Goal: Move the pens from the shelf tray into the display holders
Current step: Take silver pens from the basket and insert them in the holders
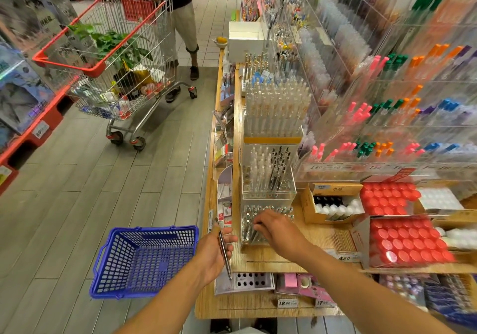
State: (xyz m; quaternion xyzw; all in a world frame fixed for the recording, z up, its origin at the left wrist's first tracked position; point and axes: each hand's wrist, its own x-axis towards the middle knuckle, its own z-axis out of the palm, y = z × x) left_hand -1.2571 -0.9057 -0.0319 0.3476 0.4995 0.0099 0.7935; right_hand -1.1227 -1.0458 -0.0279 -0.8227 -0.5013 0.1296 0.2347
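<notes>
My left hand (215, 251) grips a slim dark pen (224, 249) just left of the shelf edge, its tip pointing down. My right hand (277, 231) reaches over the nearest clear display holder (249, 233), fingers curled among the silver-topped pens standing in it; whether it pinches one is hard to see. Behind it stand a second clear holder (268, 178) with black and clear pens and a taller one (276, 112) full of clear pens. A white tray with round holes (251, 280) sits on the lower shelf below my left hand.
A blue plastic basket (144, 260) sits on the floor at left. A person pushes a red shopping cart (113, 57) up the aisle. Boxes of red-capped items (405, 240) and a cardboard box (333, 202) fill the wooden shelf (273, 256) at right.
</notes>
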